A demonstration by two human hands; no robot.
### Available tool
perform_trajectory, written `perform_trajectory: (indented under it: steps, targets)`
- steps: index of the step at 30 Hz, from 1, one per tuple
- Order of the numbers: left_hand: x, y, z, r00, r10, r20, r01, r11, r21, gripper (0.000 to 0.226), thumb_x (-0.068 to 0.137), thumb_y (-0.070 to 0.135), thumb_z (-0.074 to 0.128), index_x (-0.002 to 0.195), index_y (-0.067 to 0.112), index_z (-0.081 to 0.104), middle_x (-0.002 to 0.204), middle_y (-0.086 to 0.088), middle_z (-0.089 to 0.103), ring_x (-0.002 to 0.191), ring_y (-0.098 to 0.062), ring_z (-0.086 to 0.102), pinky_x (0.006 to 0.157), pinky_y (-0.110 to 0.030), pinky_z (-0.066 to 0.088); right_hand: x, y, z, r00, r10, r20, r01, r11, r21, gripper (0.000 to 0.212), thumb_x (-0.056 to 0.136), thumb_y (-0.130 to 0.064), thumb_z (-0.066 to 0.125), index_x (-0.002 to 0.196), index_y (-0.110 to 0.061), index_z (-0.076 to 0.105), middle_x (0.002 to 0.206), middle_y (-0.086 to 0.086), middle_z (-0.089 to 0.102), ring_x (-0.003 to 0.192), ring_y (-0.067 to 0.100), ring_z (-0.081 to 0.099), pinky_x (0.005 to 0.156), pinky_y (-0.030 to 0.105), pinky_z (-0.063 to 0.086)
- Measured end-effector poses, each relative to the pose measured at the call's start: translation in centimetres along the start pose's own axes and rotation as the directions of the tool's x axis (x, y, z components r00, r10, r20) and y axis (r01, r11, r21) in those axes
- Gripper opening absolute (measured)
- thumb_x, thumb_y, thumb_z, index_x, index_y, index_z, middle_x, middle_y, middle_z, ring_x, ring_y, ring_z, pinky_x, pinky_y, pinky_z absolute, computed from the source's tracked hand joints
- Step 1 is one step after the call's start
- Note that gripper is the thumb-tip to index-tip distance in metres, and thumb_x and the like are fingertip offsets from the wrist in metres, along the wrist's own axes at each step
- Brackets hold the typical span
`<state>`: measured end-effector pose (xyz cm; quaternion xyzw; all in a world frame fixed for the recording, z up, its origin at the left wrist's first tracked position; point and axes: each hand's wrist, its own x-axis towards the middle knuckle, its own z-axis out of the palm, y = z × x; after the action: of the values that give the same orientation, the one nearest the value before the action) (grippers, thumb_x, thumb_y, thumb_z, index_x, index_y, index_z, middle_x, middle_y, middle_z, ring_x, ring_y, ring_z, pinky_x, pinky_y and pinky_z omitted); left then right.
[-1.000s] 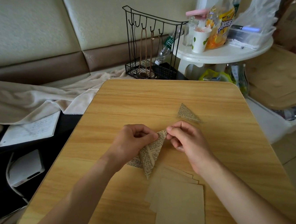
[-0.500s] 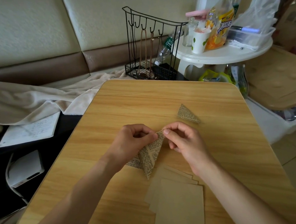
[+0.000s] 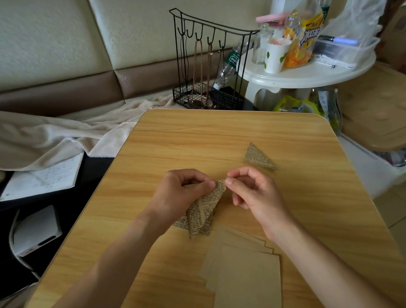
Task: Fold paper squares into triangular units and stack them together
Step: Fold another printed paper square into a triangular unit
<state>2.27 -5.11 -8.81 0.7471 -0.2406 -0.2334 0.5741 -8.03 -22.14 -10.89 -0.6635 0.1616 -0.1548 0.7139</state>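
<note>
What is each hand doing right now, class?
Left hand: closed, fingers pinching the newsprint paper being folded.
Right hand: closed, fingers curled, fingertip at the paper's top corner; whether it grips cannot be told.

Wooden table [image 3: 220, 137] sat in front of person, w/ padded wall [image 3: 85, 40] behind it. Near table centre, left hand [image 3: 179, 196] and right hand [image 3: 256, 193] met at top corner of a partly folded newsprint sheet [image 3: 203, 210], left hand on its left, right hand on its right. Finished triangular unit [image 3: 257, 158] lay on table behind right hand, apart from it. Stack of unfolded paper squares [image 3: 244, 275] lay nearer person, btwn the forearms. Wire hook rack [image 3: 209, 60] stood behind table's far edge; round side table [image 3: 308, 72] w/ cup [image 3: 275, 57] and juice bottle [image 3: 304, 27] was right of rack. Blanket [image 3: 45, 137] and notebook [image 3: 44, 176] lay left of table.
</note>
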Motion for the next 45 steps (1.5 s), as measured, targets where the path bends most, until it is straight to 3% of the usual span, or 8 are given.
perform_trajectory:
  steps: [3,8,14,23,32,38,45]
  targets:
    - [-0.06,0.18,0.02,1.000,0.021,-0.022,-0.021,1.000,0.023,0.005,0.088,0.031,0.080,0.086,0.026,0.080,0.087,-0.003,0.077,0.085,-0.021,0.073,0.081,-0.037,0.059,0.10,-0.14,-0.08,0.999,0.034,0.013,-0.034,0.999,-0.002,0.009,0.093,-0.018,0.076,0.096,-0.011,0.073,0.070,-0.002,0.066,0.059,0.009,0.055,0.050,0.015,0.042]
    - [-0.13,0.39,0.26,0.999,0.032,-0.039,-0.031,0.999,0.039,0.006,0.087,0.031,0.080,0.085,0.026,0.079,0.086,-0.003,0.076,0.082,-0.024,0.072,0.078,-0.039,0.059,-0.07,-0.09,0.15,1.000,-0.001,-0.014,0.001,1.000,0.024,0.006,0.094,-0.014,0.074,0.093,-0.008,0.074,0.069,-0.005,0.066,0.057,0.008,0.053,0.050,0.014,0.042]
    - [-0.18,0.29,0.19,0.999,0.038,-0.035,-0.037,0.999,0.030,0.005,0.086,0.031,0.082,0.085,0.026,0.080,0.084,0.002,0.077,0.077,-0.009,0.071,0.069,-0.019,0.056,-0.23,-0.05,0.20,0.999,-0.016,-0.038,0.016,1.000,-0.003,0.006,0.093,-0.017,0.076,0.093,-0.012,0.078,0.073,0.000,0.067,0.061,0.010,0.057,0.054,0.016,0.046]
    - [-0.20,0.39,0.23,0.998,0.013,-0.058,-0.010,0.999,0.051,0.005,0.084,0.031,0.083,0.084,0.027,0.081,0.087,0.005,0.078,0.082,-0.012,0.074,0.075,-0.022,0.059,-0.15,0.19,0.35,0.997,0.003,-0.071,-0.003,1.000,0.001,0.007,0.093,-0.016,0.076,0.095,-0.011,0.080,0.074,0.003,0.071,0.062,0.011,0.062,0.059,0.018,0.050]
    - [-0.25,0.62,-0.03,0.998,-0.037,-0.049,0.038,0.999,0.035,0.009,0.083,0.031,0.084,0.087,0.024,0.081,0.090,-0.002,0.079,0.088,-0.025,0.075,0.084,-0.050,0.062,-0.09,0.18,0.20,0.998,0.020,-0.066,-0.021,1.000,-0.009,0.012,0.097,-0.019,0.072,0.091,-0.010,0.077,0.077,0.007,0.073,0.063,0.013,0.063,0.052,0.016,0.043]
    - [-0.19,0.48,0.07,0.999,-0.029,-0.025,0.029,0.999,0.015,0.001,0.087,0.024,0.081,0.087,0.023,0.082,0.090,0.000,0.079,0.086,-0.012,0.074,0.078,-0.023,0.059,-0.07,0.04,0.23,0.997,0.031,-0.071,-0.029,0.999,0.024,0.024,0.098,-0.018,0.069,0.087,0.003,0.067,0.073,0.002,0.070,0.058,0.010,0.058,0.050,0.016,0.043]
    - [-0.24,0.57,0.38,0.998,-0.057,-0.023,0.057,0.998,-0.001,0.004,0.090,0.022,0.078,0.088,0.019,0.082,0.087,-0.002,0.079,0.079,-0.008,0.071,0.073,-0.019,0.056,-0.12,0.14,0.44,0.995,0.012,-0.098,-0.015,0.999,-0.031,0.024,0.103,-0.019,0.063,0.081,-0.010,0.068,0.070,-0.001,0.069,0.057,0.009,0.059,0.050,0.018,0.042]
